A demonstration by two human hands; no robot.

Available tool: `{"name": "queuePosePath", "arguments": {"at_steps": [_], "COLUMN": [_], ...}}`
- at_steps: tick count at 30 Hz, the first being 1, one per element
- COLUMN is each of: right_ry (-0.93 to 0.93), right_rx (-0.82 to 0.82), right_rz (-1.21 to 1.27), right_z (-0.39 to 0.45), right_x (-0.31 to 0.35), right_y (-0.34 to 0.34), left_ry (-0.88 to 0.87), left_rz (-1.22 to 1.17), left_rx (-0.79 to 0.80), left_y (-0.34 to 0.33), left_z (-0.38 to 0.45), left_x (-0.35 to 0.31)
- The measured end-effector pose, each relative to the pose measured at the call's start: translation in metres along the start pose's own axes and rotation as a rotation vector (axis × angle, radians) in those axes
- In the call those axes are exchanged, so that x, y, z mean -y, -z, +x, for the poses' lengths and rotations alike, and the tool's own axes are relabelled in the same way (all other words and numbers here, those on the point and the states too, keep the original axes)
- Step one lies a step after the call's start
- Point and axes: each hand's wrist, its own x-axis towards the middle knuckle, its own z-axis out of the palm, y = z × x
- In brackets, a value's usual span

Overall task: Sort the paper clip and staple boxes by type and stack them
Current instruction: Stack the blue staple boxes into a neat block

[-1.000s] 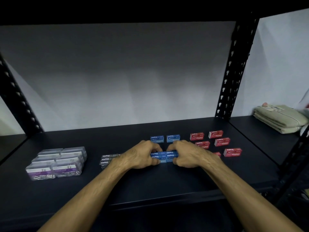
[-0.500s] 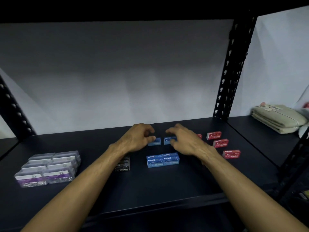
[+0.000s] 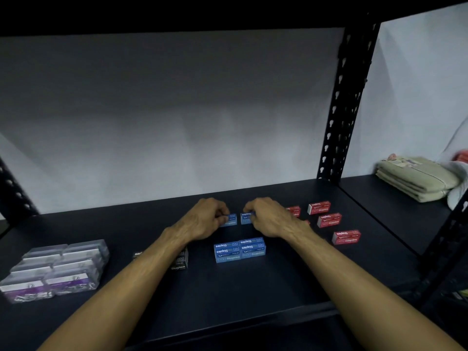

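Blue staple stack (image 3: 239, 249) sat near-centre on the shelf (image 3: 253, 295), likely the pile being built. Farther back, left hand (image 3: 206, 219) pinched one loose blue box (image 3: 230, 219), right hand (image 3: 268, 216) its neighbour (image 3: 246, 218). Red boxes (image 3: 329, 220) lay scattered right.

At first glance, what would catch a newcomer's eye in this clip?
Two bare hands meet mid-shelf: the left hand and right hand each pinch a small blue staple box. Nearer the camera sits a neat blue stack; loose red boxes lie scattered to the right, and clear paper clip boxes are stacked far left.
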Motion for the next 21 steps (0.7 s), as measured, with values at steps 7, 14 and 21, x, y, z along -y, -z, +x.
{"name": "queuePosePath", "arguments": {"at_steps": [7, 14, 21], "right_ry": [0.021, 0.015, 0.016], "right_rx": [-0.002, 0.044, 0.063], "right_rz": [0.034, 0.074, 0.12], "right_z": [0.0009, 0.0004, -0.0076], "right_x": [0.0042, 0.0036, 0.0086], "right_y": [-0.0049, -0.0013, 0.0032], "left_ry": [-0.008, -0.002, -0.008], "left_rz": [0.004, -0.025, -0.062], "left_rx": [-0.013, -0.007, 0.049], "left_y": [-0.0014, -0.0011, -0.0001], "left_z": [0.0023, 0.0007, -0.0073], "left_x": [0.0005, 0.001, 0.0]}}
